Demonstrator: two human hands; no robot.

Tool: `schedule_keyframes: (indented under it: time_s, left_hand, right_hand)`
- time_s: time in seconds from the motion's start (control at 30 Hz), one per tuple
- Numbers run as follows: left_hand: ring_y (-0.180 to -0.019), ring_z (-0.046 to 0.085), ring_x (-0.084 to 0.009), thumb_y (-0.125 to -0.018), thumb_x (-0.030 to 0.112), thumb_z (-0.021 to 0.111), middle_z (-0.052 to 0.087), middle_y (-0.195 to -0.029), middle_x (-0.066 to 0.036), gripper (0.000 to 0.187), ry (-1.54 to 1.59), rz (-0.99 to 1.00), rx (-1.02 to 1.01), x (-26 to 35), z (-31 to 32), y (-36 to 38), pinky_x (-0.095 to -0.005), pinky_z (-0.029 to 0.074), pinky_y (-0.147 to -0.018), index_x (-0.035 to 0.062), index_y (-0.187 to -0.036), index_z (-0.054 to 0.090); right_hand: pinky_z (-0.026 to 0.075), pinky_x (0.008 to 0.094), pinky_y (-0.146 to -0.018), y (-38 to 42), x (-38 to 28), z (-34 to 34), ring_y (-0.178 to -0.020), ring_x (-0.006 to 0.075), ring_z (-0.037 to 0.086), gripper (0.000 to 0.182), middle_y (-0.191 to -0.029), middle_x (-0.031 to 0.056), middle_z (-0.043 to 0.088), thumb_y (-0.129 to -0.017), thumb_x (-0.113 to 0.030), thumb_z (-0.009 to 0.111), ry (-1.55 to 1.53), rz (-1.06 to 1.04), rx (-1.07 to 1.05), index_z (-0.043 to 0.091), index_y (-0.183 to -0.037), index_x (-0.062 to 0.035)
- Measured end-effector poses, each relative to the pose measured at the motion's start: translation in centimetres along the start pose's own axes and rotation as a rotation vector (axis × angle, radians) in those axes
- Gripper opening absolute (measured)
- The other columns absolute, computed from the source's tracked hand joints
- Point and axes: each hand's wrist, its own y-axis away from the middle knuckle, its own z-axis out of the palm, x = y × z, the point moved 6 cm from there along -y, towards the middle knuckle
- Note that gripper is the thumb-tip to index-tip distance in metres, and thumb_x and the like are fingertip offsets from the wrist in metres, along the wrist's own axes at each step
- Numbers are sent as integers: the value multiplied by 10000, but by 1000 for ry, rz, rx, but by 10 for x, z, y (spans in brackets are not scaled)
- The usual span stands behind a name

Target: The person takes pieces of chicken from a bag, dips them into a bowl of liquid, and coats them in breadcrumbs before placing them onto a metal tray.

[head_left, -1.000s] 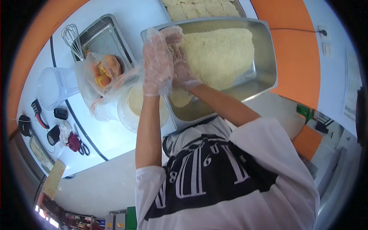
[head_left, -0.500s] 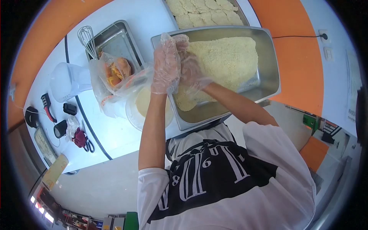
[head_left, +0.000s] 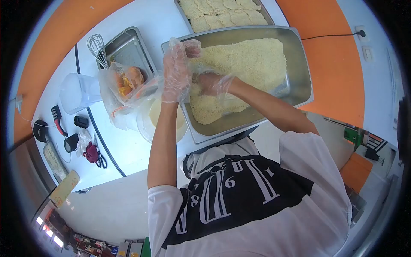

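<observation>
Both my hands wear clear plastic gloves. My left hand (head_left: 176, 73) is at the left rim of a deep steel pan (head_left: 295, 92), its fingers stretched out and apart, with nothing visible in it. My right hand (head_left: 210, 83) is low in the pan at the left part of the pale yellow breadcrumbs (head_left: 248, 58). Its fingers are curled in beside my left palm, and what they hold, if anything, is hidden. The crumbs form a large heap towards the pan's far and right side. A bowl of pale batter (head_left: 156, 113) stands partly behind my left forearm.
Behind the pan, a tray holds breaded flat pieces (head_left: 222, 15). To the left are a plastic bag with orange-yellow food (head_left: 124, 83), a steel tray (head_left: 128, 49), a whisk (head_left: 97, 49), a clear plastic jug (head_left: 77, 92), a knife sharpener (head_left: 56, 118) and scissors (head_left: 102, 162).
My right hand has come down and left, into the crumbs. The left hand has shifted slightly left, and the two hands are farther apart at the fingertips. The whole view has shifted a little.
</observation>
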Motion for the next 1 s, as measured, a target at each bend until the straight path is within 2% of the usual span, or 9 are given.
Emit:
schedule_keyframes:
  time_s: [0.3, 0.43, 0.5, 0.63, 0.7, 0.73, 0.8, 0.87, 1.0]
  left_hand:
    - [-990, 740, -274, -1112, 726, 310, 785, -1054, -179, 914, 78, -16, -16, -11, 3, -4, -414, 553, -956, -72, -1193, 746]
    - [-1146, 721, -337, -1132, 698, 234, 750, -1190, -219, 903, 418, -33, 124, 11, -11, -2, -476, 531, -1086, -76, -1378, 629]
    - [-1180, 710, -353, -1120, 725, 223, 737, -1226, -233, 931, 488, 4, 187, 31, -21, 10, -492, 521, -1111, -75, -1415, 598]
    - [-1222, 685, -362, -1072, 804, 241, 705, -1269, -235, 995, 450, 134, 400, 53, -35, 50, -510, 493, -1143, -55, -1448, 574]
    - [-1217, 682, -351, -1068, 807, 262, 701, -1256, -205, 974, 350, 151, 443, 57, -26, 80, -497, 478, -1154, -35, -1440, 578]
    - [-1212, 680, -345, -1071, 801, 273, 704, -1242, -186, 952, 297, 123, 458, 57, -16, 97, -486, 470, -1159, -23, -1428, 587]
    - [-1206, 675, -327, -1125, 716, 297, 701, -1259, -153, 829, 227, 27, 343, 54, 7, 119, -454, 469, -1148, -3, -1369, 628]
    - [-1286, 633, -366, -1176, 528, 263, 681, -1355, -220, 690, -37, -91, 138, 35, 21, 135, -488, 426, -1158, -13, -1316, 669]
    - [-1267, 602, -463, -1146, 417, 386, 680, -1321, -250, 550, -438, -27, 220, 61, 28, 152, -523, 430, -1118, -13, -1295, 695]
  right_hand:
    - [553, 516, -1034, 45, -24, -14, -1166, 471, 709, 511, -1207, 280, 744, -893, -142, 807, -12, -116, 154, 662, -1338, 63]
    - [543, 520, -1038, 92, -55, -72, -1170, 456, 707, 551, -1239, 247, 745, -899, -114, 780, 14, -176, 304, 635, -1413, 22]
    - [556, 512, -973, 105, -61, -96, -1106, 414, 723, 300, -1154, 237, 750, -900, -130, 789, 85, -257, 556, 742, -1163, 6]
    - [551, 513, -971, 106, -50, -86, -1121, 405, 710, 299, -1196, 210, 746, -905, -146, 778, 107, -389, 618, 743, -1163, 2]
    - [568, 471, -975, 111, -40, -55, -1077, 402, 719, 419, -1161, 215, 735, -919, -190, 753, 120, -608, 681, 680, -1281, 8]
    - [568, 471, -975, 113, -38, -48, -1077, 402, 719, 419, -1161, 215, 735, -919, -190, 753, 120, -618, 680, 680, -1281, 8]
    - [561, 476, -997, 101, -22, -21, -1097, 408, 712, 427, -1210, 221, 724, -913, -201, 767, -91, -352, 360, 684, -1280, -2]
    - [544, 484, -1035, 91, -14, 11, -1157, 401, 696, 465, -1272, 231, 707, -922, -241, 754, -151, -372, 330, 675, -1320, -12]
    - [501, 494, -1118, 82, -54, 33, -1285, 393, 656, 559, -1411, 249, 658, -974, -294, 691, -149, -350, 157, 604, -1464, -38]
